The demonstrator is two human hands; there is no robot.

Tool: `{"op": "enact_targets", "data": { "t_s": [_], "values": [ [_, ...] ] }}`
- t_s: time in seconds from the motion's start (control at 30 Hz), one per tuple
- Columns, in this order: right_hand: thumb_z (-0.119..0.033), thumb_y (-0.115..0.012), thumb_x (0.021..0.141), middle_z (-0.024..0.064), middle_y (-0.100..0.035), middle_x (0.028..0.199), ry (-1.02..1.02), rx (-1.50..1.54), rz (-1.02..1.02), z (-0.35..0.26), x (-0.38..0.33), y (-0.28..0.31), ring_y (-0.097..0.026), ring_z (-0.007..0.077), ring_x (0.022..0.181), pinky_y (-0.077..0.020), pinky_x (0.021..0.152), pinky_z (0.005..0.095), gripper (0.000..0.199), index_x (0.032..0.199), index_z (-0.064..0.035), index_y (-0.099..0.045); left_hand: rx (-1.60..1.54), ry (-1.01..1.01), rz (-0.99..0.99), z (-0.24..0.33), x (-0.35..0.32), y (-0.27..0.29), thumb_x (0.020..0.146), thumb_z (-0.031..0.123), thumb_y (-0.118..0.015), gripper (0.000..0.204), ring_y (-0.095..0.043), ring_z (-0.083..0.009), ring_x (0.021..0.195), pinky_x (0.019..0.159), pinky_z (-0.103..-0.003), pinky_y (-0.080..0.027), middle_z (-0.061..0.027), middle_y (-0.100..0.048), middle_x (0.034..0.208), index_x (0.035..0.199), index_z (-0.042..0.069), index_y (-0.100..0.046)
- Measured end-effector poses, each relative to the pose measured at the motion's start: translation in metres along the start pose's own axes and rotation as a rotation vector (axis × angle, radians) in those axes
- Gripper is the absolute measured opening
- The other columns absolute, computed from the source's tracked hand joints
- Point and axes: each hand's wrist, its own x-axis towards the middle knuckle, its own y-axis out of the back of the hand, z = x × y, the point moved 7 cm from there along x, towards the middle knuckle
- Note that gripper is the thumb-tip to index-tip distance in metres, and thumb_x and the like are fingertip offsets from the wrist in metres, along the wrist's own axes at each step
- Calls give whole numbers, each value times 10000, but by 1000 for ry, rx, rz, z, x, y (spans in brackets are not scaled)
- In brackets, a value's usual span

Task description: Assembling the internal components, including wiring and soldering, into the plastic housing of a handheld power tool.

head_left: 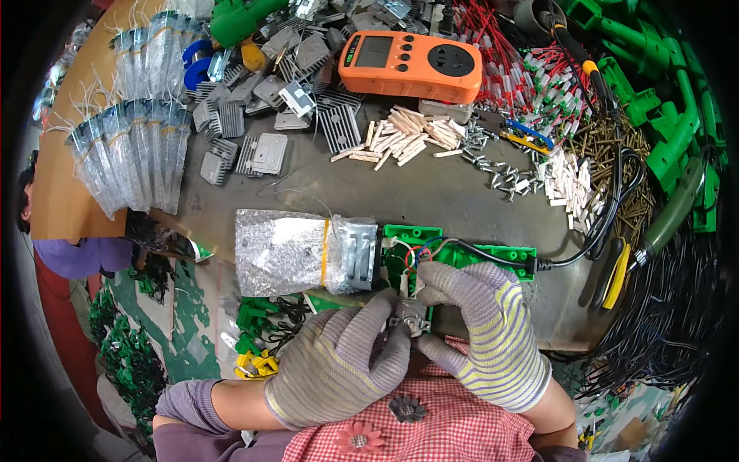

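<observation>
My left hand (339,358), in a grey striped knit glove, pinches a small silvery metal part (410,313) between thumb and fingers. On its other side my gloved right hand (485,331) has its fingers bent at the red and blue wires (417,252), its thumb close to the metal part. What the right fingertips hold is hidden. Just beyond lies an opened green plastic housing (493,252), with a black power cord (566,262) leaving its right end. To its left rests a metal piece wrapped in bubble wrap (281,250) with a yellow band.
Behind are an orange meter (412,65), grey finned metal pieces (339,127), pale sticks (408,135) and screws (508,177). Wrapped bundles (131,154) stand left. Yellow-handled pliers (614,273), a green-handled screwdriver (677,208) and black cords (654,308) lie right. A person's purple sleeve (81,256) shows left.
</observation>
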Motion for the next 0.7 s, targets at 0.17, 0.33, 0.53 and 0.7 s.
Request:
{"op": "enact_targets", "data": {
  "t_s": [0.17,0.33,0.53,0.7],
  "values": [
    [-155,-828,678,77,-700,985,-117,33,-145,-1,5,4,-630,316,920,-487,851,427,611,1249,-68,-629,13,-93,7,-1,7,1,753,133,-684,294,-671,-295,779,617,-407,-552,-252,-641,1170,1017,11,-637],
    [-52,-772,745,105,-643,963,-203,-70,125,5,15,41,-637,250,761,-526,669,375,420,1153,-82,-679,145,-184,-1,2,11,-4,753,162,-647,303,-656,-259,750,600,-382,-551,-274,-635,1147,1023,40,-584],
    [-93,-720,810,94,-653,967,-112,-177,-27,21,25,18,-660,301,849,-533,726,400,179,989,-102,-708,159,-211,-45,0,11,-5,744,169,-657,304,-641,-229,718,603,-355,-552,-257,-637,1145,1016,48,-596],
    [-194,-660,846,80,-606,888,-84,-411,-198,20,25,3,-645,282,827,-532,654,385,134,942,-109,-699,135,-232,1,0,13,-6,730,169,-677,315,-642,-234,690,581,-353,-548,-246,-648,1121,1023,64,-626]
  ]
}}
